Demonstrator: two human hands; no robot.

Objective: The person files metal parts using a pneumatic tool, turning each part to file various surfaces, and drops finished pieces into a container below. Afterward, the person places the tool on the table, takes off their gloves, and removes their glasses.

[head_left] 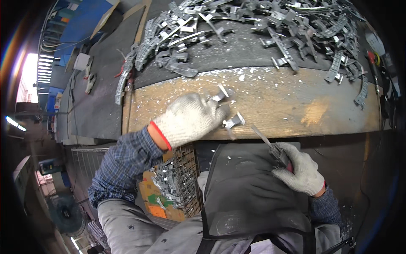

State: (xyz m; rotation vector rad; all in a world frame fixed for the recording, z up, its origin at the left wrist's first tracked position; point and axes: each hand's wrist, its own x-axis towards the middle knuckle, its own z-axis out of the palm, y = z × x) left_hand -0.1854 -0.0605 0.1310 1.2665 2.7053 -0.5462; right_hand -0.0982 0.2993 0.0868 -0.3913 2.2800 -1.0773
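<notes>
My left hand (190,119), in a white knit glove with a red cuff, is closed around a small shiny metal bracket (235,121) over the front edge of the wooden board. Bright ends of metal stick out above and below its fingers; the middle is hidden by the glove and slightly blurred. My right hand (303,170), gloved too, grips a hand tool by its dark handle, low over my apron. Its narrow, flat metal blade (261,135) points up and left toward the bracket. I cannot tell whether it is a file or a scraper. Blade and bracket are apart.
Curved metal brackets (292,25) lie heaped along the far side on a dark mat (220,59). White flakes are scattered over the wooden board (270,101). Below left, a wire basket (186,173) stands by a box of metal parts (169,182). Pliers (90,80) lie far left.
</notes>
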